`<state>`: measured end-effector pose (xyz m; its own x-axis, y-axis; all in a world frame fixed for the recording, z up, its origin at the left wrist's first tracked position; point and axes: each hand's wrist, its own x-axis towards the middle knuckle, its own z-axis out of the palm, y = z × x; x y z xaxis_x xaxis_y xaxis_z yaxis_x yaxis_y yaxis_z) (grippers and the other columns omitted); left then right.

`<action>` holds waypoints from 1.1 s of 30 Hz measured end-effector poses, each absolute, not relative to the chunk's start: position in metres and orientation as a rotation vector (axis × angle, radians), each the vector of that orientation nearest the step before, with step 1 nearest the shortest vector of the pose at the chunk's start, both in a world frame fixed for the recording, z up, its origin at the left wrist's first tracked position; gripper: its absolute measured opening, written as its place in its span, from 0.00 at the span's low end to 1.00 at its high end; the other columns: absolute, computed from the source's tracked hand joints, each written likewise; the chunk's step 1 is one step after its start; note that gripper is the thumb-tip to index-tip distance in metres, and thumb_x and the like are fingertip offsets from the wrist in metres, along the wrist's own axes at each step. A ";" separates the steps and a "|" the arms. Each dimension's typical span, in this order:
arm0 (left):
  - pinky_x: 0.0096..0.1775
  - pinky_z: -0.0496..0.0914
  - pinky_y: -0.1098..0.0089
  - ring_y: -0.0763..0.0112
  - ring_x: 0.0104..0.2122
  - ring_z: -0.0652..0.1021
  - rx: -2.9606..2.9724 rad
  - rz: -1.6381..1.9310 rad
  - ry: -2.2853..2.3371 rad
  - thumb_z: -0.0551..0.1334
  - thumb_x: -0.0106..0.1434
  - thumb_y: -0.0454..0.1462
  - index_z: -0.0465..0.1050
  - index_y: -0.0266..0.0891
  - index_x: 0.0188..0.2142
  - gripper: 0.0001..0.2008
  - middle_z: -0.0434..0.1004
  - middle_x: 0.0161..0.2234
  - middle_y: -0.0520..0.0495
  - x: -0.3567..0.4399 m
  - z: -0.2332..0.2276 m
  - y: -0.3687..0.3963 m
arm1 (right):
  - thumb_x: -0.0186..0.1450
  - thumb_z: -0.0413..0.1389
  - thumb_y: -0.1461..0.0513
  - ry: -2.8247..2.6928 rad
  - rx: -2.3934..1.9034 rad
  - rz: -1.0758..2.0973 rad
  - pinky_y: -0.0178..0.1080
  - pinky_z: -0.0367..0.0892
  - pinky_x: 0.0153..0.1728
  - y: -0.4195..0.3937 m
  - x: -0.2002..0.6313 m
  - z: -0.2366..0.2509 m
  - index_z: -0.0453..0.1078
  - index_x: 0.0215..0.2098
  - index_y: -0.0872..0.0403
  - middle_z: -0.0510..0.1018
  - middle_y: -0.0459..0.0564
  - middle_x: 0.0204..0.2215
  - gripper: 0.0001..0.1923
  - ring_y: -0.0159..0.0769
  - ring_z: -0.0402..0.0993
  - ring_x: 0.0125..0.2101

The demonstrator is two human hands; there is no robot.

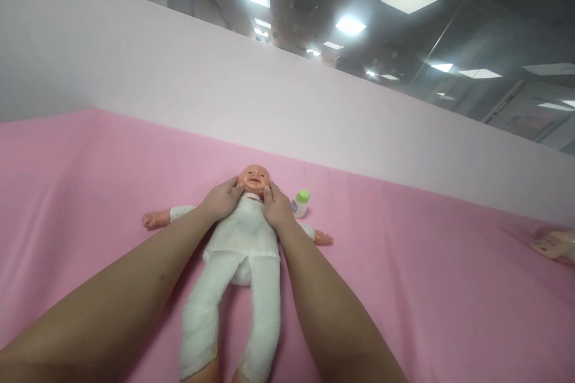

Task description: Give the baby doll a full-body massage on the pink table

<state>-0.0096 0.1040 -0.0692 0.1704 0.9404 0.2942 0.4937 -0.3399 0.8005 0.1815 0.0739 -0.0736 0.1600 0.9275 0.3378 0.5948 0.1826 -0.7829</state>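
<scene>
Between the two hands, a baby doll (245,239) flat on its back on the pink cloth (404,263), head (254,178) pointing away, legs trailing back toward the bottom of the view. Already laid out straight and dressed in white, arms spread to either side, face up. Judged from this, well into handling the head and neck area, with nothing yet lifted off the cloth and the body below the chest untouched. Left hand (222,198) pressed to the near side of the head, fingers curved around the cheek and jaw, thumb tucked under by the collar. Right hand (276,208) mirroring it on the other side, fingertips up against the cheek, palm resting on the shoulder. Neither clenched: a light cupping grasp on the doll, head held between them. Both forearms stretched long and nearly straight, converging from the lower corners, wrists low over the chest. Just beyond the right hand, apart from it, a small bottle with a green cap (300,203). Far off past the right arm, a pale object (554,244) at the edge, too cut off to tell. Behind everything, a white partition (224,90).
</scene>
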 end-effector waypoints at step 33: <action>0.53 0.68 0.60 0.53 0.51 0.78 1.950 1.074 1.391 0.41 0.72 0.55 0.77 0.44 0.51 0.31 0.82 0.50 0.42 -0.005 -0.071 0.107 | 0.74 0.42 0.46 -1.530 -1.583 0.395 0.45 0.66 0.53 0.076 0.184 -0.072 0.73 0.51 0.48 0.81 0.51 0.47 0.24 0.44 0.76 0.49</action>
